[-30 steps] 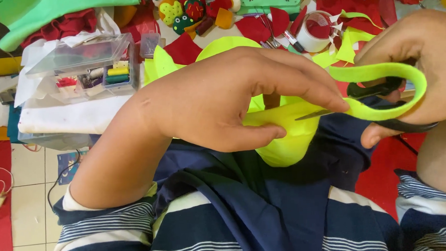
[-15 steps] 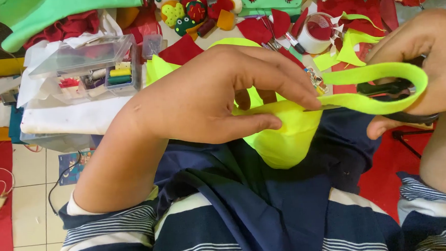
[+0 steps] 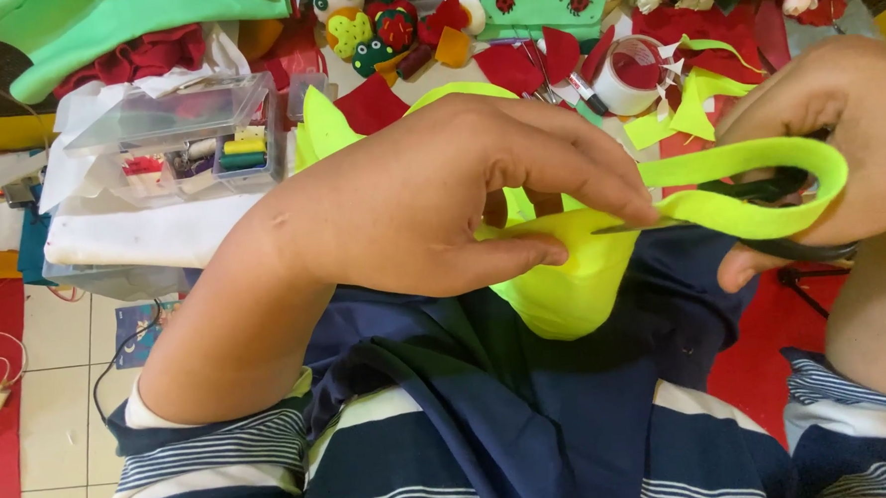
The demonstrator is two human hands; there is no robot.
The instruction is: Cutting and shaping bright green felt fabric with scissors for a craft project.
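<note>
A neon yellow-green felt piece (image 3: 564, 293) is pinched over the lap in the left hand (image 3: 431, 210) — grip clamped on its top edge, just beside the cut. Black-handled scissors (image 3: 760, 215) are held in the right hand (image 3: 846, 132), grip closed round the handles, blades buried in the felt, with a thin cut strip (image 3: 748, 161) looped over the fingers. For a clean curve, the felt is probably best kept taut and fed round into the blades — short snips, fingertips kept back. A clear plastic sewing box (image 3: 169, 141) sits by the counter's left edge.
</note>
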